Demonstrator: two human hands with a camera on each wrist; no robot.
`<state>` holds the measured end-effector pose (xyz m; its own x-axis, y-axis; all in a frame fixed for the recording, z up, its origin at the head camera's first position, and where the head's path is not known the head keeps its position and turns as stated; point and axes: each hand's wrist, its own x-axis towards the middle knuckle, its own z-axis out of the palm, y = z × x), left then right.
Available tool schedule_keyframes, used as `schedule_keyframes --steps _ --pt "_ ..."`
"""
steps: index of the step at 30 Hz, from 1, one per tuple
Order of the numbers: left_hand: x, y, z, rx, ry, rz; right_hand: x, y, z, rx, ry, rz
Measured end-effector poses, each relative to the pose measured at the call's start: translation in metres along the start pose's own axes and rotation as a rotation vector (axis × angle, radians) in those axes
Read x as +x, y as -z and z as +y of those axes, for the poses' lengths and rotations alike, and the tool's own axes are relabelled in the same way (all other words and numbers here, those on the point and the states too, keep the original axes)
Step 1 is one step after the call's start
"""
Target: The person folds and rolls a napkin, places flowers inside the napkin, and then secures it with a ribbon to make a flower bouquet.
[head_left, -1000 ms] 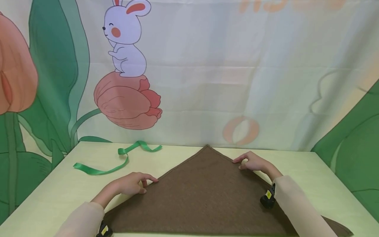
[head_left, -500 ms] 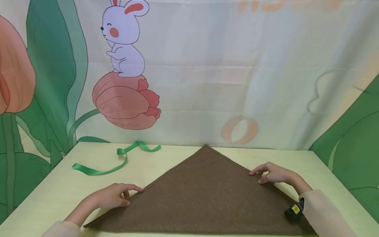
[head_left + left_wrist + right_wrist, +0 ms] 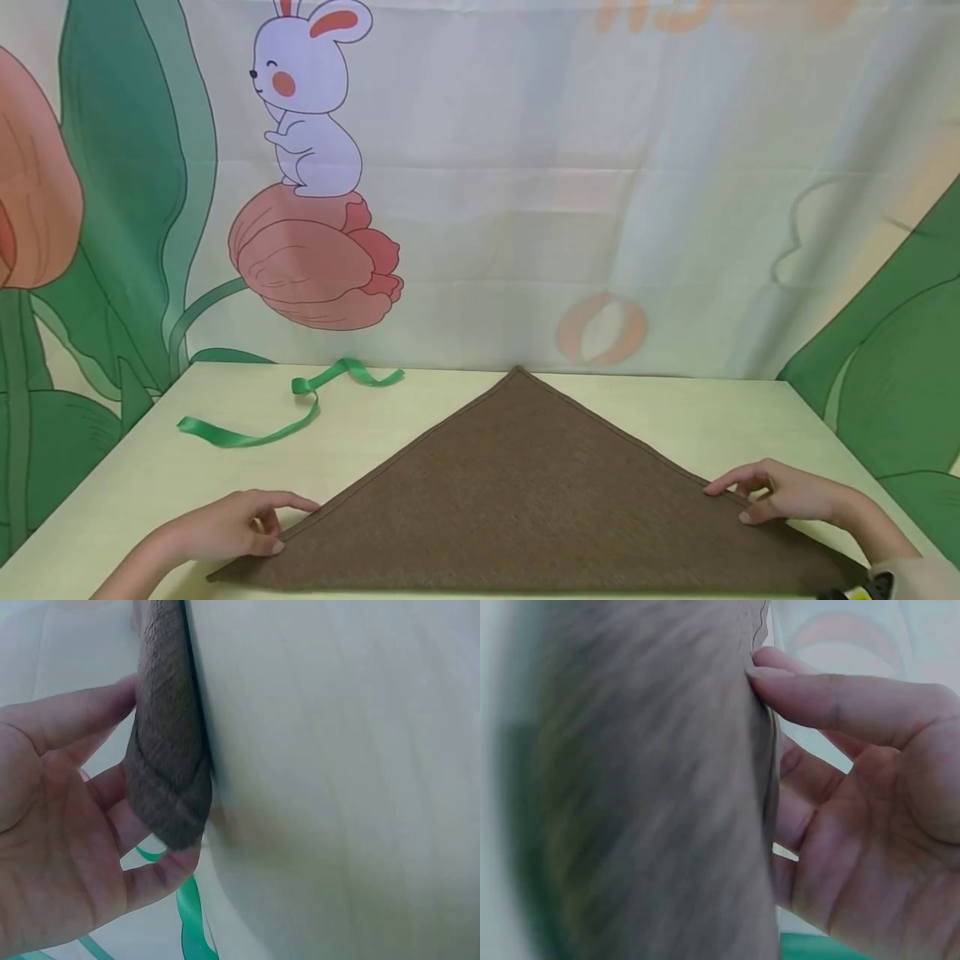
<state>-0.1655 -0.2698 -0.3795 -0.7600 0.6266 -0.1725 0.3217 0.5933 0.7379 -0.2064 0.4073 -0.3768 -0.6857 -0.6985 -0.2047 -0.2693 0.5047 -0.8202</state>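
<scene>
A brown cloth (image 3: 517, 500) with stitched edges lies as a broad triangle on the table, its tip pointing to the back. My left hand (image 3: 225, 525) touches the sloping left edge near the left corner, index finger extended along the hem and thumb low on the cloth. On the opposite slope, my right hand (image 3: 795, 493) rests its fingertips and thumb at the right edge. The left wrist view shows the rounded corner of the cloth (image 3: 169, 735) beside the loosely bent fingers. In the right wrist view the thumb (image 3: 802, 694) lies against the cloth's edge.
A curling green ribbon (image 3: 247, 439) lies on the pale yellow table (image 3: 435, 387) at the back left. Behind the table hangs a printed curtain (image 3: 480, 208) with a rabbit and tulips.
Both hands have slid down the cloth's sloping edges toward the near corners, the left hand leftward and the right hand rightward. The cloth's left and right corners have come into fuller view.
</scene>
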Motion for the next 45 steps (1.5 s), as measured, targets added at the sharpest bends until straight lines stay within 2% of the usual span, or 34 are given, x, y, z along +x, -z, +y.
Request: schedule_keyframes --steps 8,11,15,18,20,28,32,36,41,45 --pt "-0.014 0.002 -0.007 -0.148 0.02 -0.06 -0.031 -0.004 0.012 -0.027 0.052 -0.011" --pt "-0.019 0.004 -0.01 -0.232 0.031 -0.094 -0.039 -0.005 0.016 0.008 0.062 -0.018" --pt "-0.023 0.006 -0.011 -0.282 0.006 -0.124 -0.047 -0.005 0.02 0.067 0.076 -0.036" --pt "-0.025 0.006 -0.011 -0.282 0.011 -0.125 -0.053 -0.006 0.023 0.08 0.095 -0.039" --pt "-0.026 0.006 -0.012 -0.291 0.044 -0.121 -0.057 -0.006 0.025 0.09 0.102 -0.033" --pt "-0.026 0.005 -0.013 -0.267 0.094 -0.088 -0.066 -0.012 0.031 0.149 0.104 -0.012" --pt "-0.025 0.007 -0.012 -0.241 0.154 -0.079 -0.068 -0.014 0.031 0.128 0.073 0.016" --pt "-0.026 0.01 -0.014 -0.198 0.205 -0.072 -0.066 -0.017 0.029 0.066 0.104 0.042" --pt "-0.032 0.016 -0.023 -0.181 0.23 -0.073 -0.061 -0.023 0.024 0.003 0.153 0.063" --pt "-0.037 0.022 -0.03 -0.207 0.224 -0.086 -0.056 -0.028 0.018 0.009 0.118 0.061"
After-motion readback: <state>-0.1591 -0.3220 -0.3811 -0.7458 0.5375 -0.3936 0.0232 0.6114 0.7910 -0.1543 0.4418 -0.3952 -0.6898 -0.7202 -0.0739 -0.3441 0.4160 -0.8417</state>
